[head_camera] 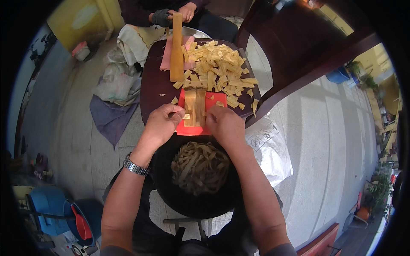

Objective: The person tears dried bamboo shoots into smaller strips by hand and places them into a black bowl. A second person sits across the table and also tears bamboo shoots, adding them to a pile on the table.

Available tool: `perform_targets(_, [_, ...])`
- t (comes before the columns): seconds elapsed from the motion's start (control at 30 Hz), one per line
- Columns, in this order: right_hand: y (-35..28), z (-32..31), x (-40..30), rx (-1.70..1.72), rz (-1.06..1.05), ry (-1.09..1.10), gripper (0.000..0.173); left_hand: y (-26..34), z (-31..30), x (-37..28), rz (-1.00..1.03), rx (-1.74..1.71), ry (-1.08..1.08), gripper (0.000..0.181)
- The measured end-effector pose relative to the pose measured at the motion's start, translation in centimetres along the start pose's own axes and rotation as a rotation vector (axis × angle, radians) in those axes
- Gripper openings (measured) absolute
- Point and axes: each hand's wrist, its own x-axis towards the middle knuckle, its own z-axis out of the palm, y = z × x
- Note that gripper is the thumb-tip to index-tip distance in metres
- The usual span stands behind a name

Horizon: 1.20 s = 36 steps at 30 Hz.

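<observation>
A small wooden mold (195, 104) with a groove along it lies on a red cloth (187, 130) at the near edge of a dark wooden chair seat (153, 92). My left hand (165, 123) pinches a small pale strip (186, 116) at the mold's left side. At its right side is my right hand (225, 124), fingers curled; whether it holds anything is hidden. Beyond them lies a heap of pale yellow flat pieces (217, 60). A long wooden paddle (177, 51) rests across a pink cloth (165, 60). Below my hands, a dark round basin (198, 208) holds a coil of flat strips (200, 168).
Another person's hands (173, 15), one in a dark glove, are at the seat's far side. A chair back (288, 41) rises at right. White plastic sacking (272, 147) hangs right of the basin; bags (113, 84) and a blue cloth (112, 112) lie left. Blue buckets (51, 204) stand lower left.
</observation>
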Motion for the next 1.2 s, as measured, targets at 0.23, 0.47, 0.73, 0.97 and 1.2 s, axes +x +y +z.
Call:
perform_targets(0.23, [-0.1, -6.0, 2.5, 0.175, 0.344, 0.06, 0.023, 0.9, -2.4, -4.9, -0.08, 0.042, -0.513, 0.031])
perform_targets(0.47, [0.4, -6.2, -1.2, 0.275, -0.028, 0.182, 0.025, -0.9, 0.6, -5.6, -0.074, 0.372, -0.718, 0.032])
perform_targets(0.73, [0.6, -8.8, -2.3, 0.229, -0.072, 0.167, 0.022, -5.6, 8.9, -4.5, 0.036, 0.544, -0.781, 0.03])
perform_targets(0.97, [0.4, -9.5, -3.1, 0.206, -0.039, 0.084, 0.022, -13.9, 22.3, -1.8, 0.237, 0.492, -0.496, 0.035])
perform_targets(1.2, [1.6, -10.4, -3.5, 0.154, 0.003, 0.07, 0.022, -20.9, 26.0, -2.5, 0.424, 0.512, -0.318, 0.036])
